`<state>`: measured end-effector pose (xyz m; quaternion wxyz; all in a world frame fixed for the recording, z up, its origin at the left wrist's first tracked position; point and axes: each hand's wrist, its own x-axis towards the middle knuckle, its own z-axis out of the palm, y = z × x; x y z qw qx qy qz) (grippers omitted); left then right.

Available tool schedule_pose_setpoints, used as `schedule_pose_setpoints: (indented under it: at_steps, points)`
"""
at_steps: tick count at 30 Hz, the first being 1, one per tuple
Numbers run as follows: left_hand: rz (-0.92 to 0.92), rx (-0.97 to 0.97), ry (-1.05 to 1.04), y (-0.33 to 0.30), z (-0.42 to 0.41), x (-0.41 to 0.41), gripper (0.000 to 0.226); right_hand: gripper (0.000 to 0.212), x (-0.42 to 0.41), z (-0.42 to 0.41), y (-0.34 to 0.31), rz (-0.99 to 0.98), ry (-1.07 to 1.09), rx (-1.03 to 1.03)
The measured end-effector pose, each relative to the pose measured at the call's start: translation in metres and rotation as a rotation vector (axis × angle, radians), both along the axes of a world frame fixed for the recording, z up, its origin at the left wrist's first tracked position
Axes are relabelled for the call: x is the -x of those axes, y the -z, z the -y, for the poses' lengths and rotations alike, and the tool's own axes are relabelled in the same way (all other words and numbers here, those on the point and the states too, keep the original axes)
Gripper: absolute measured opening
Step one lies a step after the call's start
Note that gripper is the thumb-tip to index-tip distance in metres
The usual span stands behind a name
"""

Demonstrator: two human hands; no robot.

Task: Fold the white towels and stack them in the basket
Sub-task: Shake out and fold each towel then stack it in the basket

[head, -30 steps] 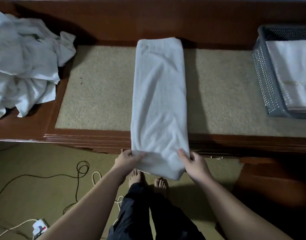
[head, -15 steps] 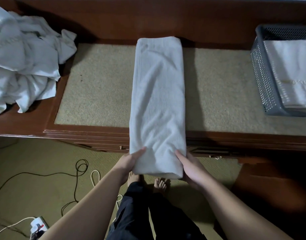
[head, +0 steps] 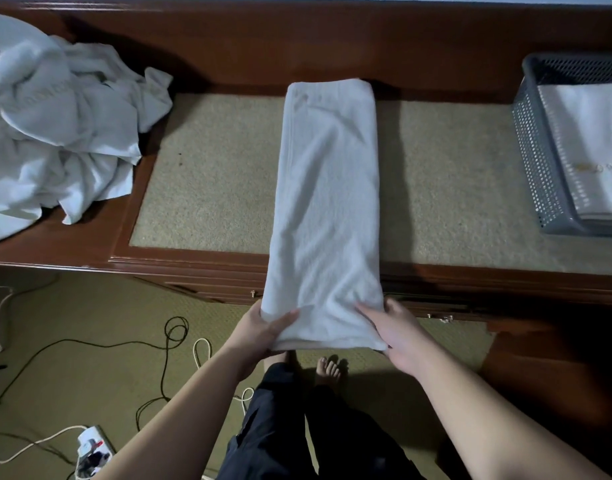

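Hanging off the near edge of the desk (head: 90,251), the long folded towel (head: 327,202) runs straight away from the person, its long axis square to the desk front. Its far short end stops just short of the dark wooden back rail (head: 297,39), and its near end droops past the desk's front moulding, above the floor (head: 72,341).

The left hand (head: 263,330) grips the near left corner, thumb on top of the cloth and fingers underneath. The right hand (head: 398,330) grips the near right corner with its fingers lying over the top surface; how the thumb lies cannot be told. The two hands sit apart, one at each side of the towel's width.

On either side of the towel the beige inlaid panel (head: 207,174) of the desk lies bare, a broad strip to the left and another to the right. Left of that, a heap of unfolded white towels (head: 55,133) spills over the wooden border and out of frame. At the right end, the grey perforated basket (head: 536,161) stands well apart from the long towel, with a folded white towel (head: 595,147) lying flat inside it; its right part is cut off by the frame.

Below the desk edge, bare feet (head: 327,370) stand on the floor, with cables (head: 166,344) and a power strip (head: 91,448) to the left.
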<state>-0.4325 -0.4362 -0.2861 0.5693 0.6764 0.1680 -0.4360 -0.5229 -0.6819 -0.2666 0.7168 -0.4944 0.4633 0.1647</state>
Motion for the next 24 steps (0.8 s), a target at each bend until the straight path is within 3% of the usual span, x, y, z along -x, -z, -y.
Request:
schedule_pose_setpoints:
  at_steps: [6, 8, 10, 12, 14, 18, 20, 22, 24]
  points:
    - [0.090, -0.127, -0.014, -0.020, -0.010, 0.007, 0.048, 0.101, 0.019, 0.005, -0.015, 0.081, -0.056, -0.034]
    - [0.138, -0.165, 0.018, -0.026, -0.013, 0.011, 0.035, 0.091, 0.027, 0.006, -0.023, 0.155, -0.134, 0.034]
    - [0.194, -0.174, 0.043, -0.036, -0.015, 0.016, 0.028, 0.062, 0.034, 0.004, -0.031, 0.196, -0.253, 0.136]
    - [0.251, -0.143, 0.055, -0.046, -0.021, 0.020, 0.040, 0.042, 0.040, 0.001, -0.036, 0.196, -0.362, 0.233]
    - [0.337, -0.141, 0.156, -0.054, -0.026, 0.021, 0.051, 0.045, 0.046, 0.000, -0.035, 0.195, -0.416, 0.269]
    - [0.504, -0.246, 0.453, -0.067, -0.034, 0.013, 0.035, 0.075, 0.047, 0.001, -0.051, 0.214, -0.488, 0.341]
    - [0.561, -0.220, 0.537, -0.076, -0.037, 0.008, 0.050, 0.082, 0.045, 0.004, -0.060, 0.249, -0.554, 0.430]
    - [0.668, -0.231, 0.633, -0.083, -0.040, 0.002, 0.066, 0.082, 0.045, 0.007, -0.065, 0.280, -0.596, 0.508]
    - [0.804, -0.272, 0.716, -0.082, -0.042, -0.005, 0.068, 0.071, 0.042, 0.010, -0.067, 0.331, -0.627, 0.611]
